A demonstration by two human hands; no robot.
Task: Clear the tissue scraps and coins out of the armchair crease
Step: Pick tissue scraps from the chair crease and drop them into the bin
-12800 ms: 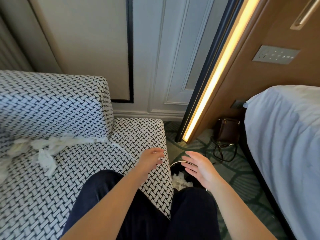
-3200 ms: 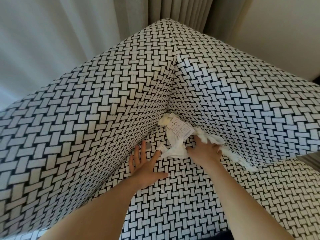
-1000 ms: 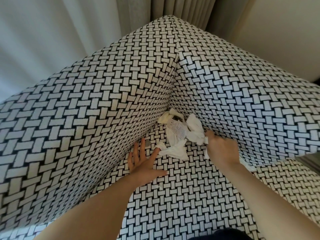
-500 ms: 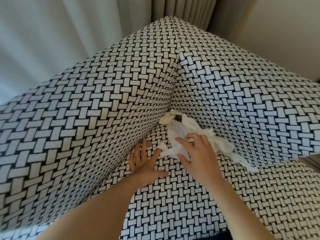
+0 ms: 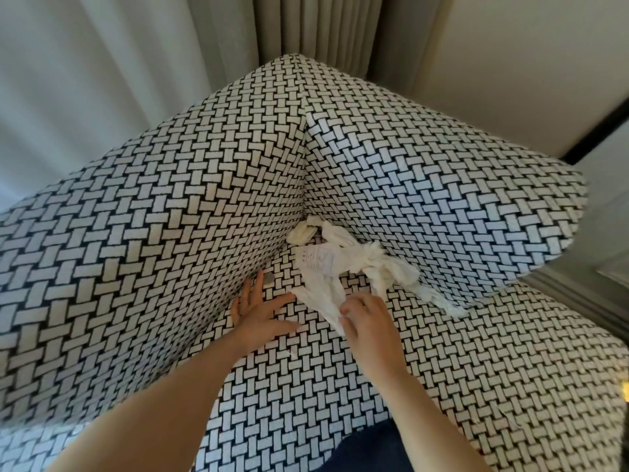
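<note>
White tissue scraps [image 5: 377, 267] lie bunched in the back corner of the black-and-white woven armchair [image 5: 170, 233], trailing right along the crease. A printed paper slip [image 5: 318, 260] sits on the bunch, and a small cream scrap [image 5: 301, 233] is tucked in the corner. My right hand [image 5: 367, 327] pinches the near end of a tissue strip [image 5: 323, 298]. My left hand [image 5: 260, 313] presses flat on the seat with fingers spread against the left side panel. A grey coin [image 5: 269, 278] lies in the crease just past my left fingertips.
Pale curtains [image 5: 306, 25] hang behind the armchair corner, with a plain wall [image 5: 527, 63] to the right. A dark door frame edge [image 5: 599, 131] shows at the far right. My dark trouser leg [image 5: 367, 451] is at the bottom edge.
My right hand has drawn back toward me and now pinches the near tissue strip; the bunch it pushed lies spread along the crease. The left hand stays pressed on the seat.
</note>
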